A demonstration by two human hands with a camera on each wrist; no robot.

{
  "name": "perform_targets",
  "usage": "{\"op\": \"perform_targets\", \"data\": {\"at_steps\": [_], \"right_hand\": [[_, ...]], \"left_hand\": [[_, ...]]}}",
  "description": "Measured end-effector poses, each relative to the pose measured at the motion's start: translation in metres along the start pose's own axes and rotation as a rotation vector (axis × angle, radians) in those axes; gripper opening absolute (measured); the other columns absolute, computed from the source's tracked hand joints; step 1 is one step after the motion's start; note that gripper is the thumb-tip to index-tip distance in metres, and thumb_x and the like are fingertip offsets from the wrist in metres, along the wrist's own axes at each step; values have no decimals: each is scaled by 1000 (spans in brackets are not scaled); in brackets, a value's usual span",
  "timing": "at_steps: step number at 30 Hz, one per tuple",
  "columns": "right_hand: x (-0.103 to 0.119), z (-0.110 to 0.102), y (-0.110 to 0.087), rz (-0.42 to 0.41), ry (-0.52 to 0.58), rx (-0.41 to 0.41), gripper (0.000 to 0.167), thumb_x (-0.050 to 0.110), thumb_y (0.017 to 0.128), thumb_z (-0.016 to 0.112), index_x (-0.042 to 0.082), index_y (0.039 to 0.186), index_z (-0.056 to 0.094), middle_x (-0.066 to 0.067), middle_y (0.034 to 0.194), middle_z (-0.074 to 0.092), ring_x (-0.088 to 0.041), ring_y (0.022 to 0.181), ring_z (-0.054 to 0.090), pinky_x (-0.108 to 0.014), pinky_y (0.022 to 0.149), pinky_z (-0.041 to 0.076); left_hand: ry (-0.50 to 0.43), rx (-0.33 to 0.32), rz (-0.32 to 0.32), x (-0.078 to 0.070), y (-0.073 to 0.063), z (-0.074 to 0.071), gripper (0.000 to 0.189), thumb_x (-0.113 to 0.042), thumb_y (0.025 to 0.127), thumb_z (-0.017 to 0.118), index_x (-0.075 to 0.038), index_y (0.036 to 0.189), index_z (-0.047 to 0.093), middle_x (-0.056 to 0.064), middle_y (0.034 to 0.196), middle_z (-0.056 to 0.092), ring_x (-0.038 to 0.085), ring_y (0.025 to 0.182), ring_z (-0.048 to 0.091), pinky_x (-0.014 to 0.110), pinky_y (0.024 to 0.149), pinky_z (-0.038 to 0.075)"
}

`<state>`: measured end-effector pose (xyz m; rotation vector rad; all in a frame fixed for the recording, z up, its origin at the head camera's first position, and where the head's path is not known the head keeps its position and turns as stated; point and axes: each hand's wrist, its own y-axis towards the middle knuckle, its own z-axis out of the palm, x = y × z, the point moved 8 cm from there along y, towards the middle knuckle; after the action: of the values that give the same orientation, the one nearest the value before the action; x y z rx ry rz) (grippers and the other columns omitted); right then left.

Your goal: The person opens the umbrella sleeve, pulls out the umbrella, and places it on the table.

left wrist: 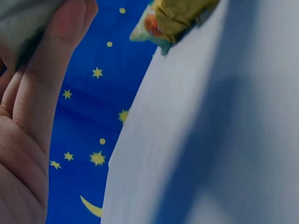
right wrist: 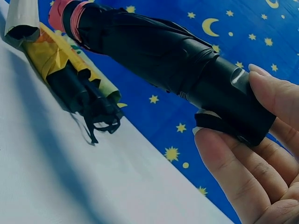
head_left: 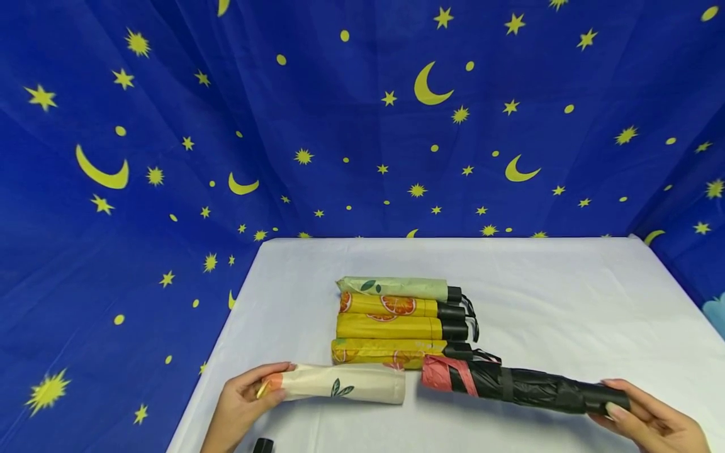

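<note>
My left hand (head_left: 240, 399) pinches the left end of a cream fabric umbrella sleeve (head_left: 368, 387) printed with leaves and orange patches. Its right end looks hollow and dark inside in the right wrist view. At the right, my right hand (head_left: 657, 418) grips the black handle of a folded black umbrella (head_left: 538, 389), thumb on one side and fingers on the other. A pinkish-red end (head_left: 437, 374) of this umbrella points at the sleeve's open end, with a small gap between them. Both are held above the table.
Behind them several sleeved umbrellas lie side by side on the white table (head_left: 294, 302): a pale green one (head_left: 408, 287) at the back and yellow ones (head_left: 391, 327) with orange-slice prints. A black object (head_left: 263, 445) shows at the bottom edge. Blue star-patterned cloth (head_left: 362, 126) surrounds the table.
</note>
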<state>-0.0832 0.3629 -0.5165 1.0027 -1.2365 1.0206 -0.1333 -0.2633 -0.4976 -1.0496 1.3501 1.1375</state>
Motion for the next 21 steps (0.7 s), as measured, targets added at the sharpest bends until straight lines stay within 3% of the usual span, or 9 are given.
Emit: {"op": "perform_targets", "data": {"at_steps": [4, 9, 16, 21], "right_hand": [[0, 1, 0, 7, -3, -5, 38, -11, 97, 62, 10, 127, 71, 14, 108, 73, -18, 78, 76, -33, 58, 61], [-5, -5, 0, 17, -23, 7, 38, -11, 97, 61, 12, 125, 73, 16, 107, 72, -16, 77, 75, -34, 59, 61], [-26, -19, 0, 60, -22, 58, 35, -8, 99, 62, 10, 127, 71, 14, 106, 72, -10, 85, 74, -40, 62, 61], [-41, -28, -2, 83, 67, 64, 34, -5, 98, 64, 5, 130, 69, 9, 108, 73, -9, 91, 73, -42, 66, 62]], "left_hand": [[50, -7, -62, 6, -2, -3, 42, 8, 89, 73, 12, 129, 62, 16, 127, 69, 18, 115, 66, 32, 87, 59], [86, -2, -83, 8, -6, -8, 41, 6, 90, 74, 11, 129, 63, 14, 126, 70, 16, 114, 66, 31, 86, 59], [67, -8, -124, 14, -14, -19, 42, 6, 90, 73, 11, 131, 62, 14, 127, 69, 16, 115, 66, 30, 87, 59], [66, 19, -44, 10, -19, -24, 42, 9, 92, 69, 15, 133, 57, 16, 129, 68, 16, 118, 65, 30, 89, 58]]}}
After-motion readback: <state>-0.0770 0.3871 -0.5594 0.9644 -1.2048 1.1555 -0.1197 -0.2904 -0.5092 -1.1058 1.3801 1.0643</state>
